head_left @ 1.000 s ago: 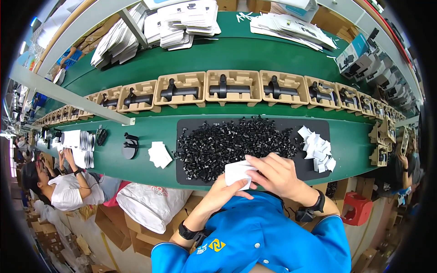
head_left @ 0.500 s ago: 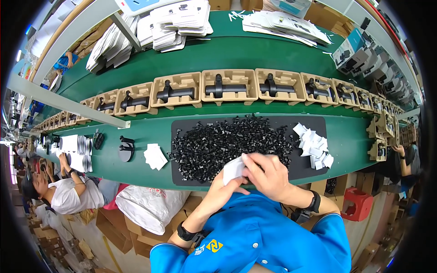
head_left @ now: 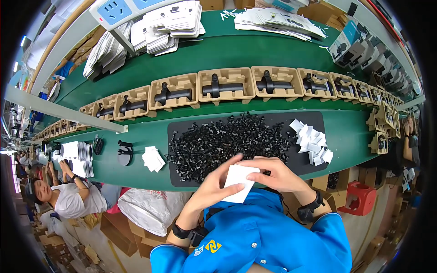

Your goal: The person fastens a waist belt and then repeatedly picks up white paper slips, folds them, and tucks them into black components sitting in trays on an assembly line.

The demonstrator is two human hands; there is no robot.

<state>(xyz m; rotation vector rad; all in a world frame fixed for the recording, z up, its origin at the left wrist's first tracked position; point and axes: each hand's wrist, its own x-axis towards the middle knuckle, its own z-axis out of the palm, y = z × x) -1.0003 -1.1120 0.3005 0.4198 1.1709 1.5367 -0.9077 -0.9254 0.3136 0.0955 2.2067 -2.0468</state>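
In front of my chest, both hands hold a white, square, flat paper piece [head_left: 238, 178], seemingly folded or stacked. My left hand [head_left: 210, 190] grips its left and lower side, thumb lying across the face. From the right, my right hand [head_left: 276, 174] pinches the upper corner between thumb and fingers. Just beyond my hands, a heap of small black parts [head_left: 227, 148] covers most of a dark mat [head_left: 310, 118]. White folded papers [head_left: 312, 142] lie loosely piled on the mat's right end. Left of the mat rests a small stack of white papers [head_left: 153, 159].
A row of cardboard trays [head_left: 248, 96] with black devices runs behind the mat. A black round-based part [head_left: 124, 154] stands at left. Paper stacks [head_left: 170, 27] lie farther back. A co-worker [head_left: 75, 200] sits at left; a red stool [head_left: 359, 199] is at right.
The white paper has come down toward my chest and now shows its broad face. My right hand has shifted from the paper's top to its right corner; the left thumb now presses the face.
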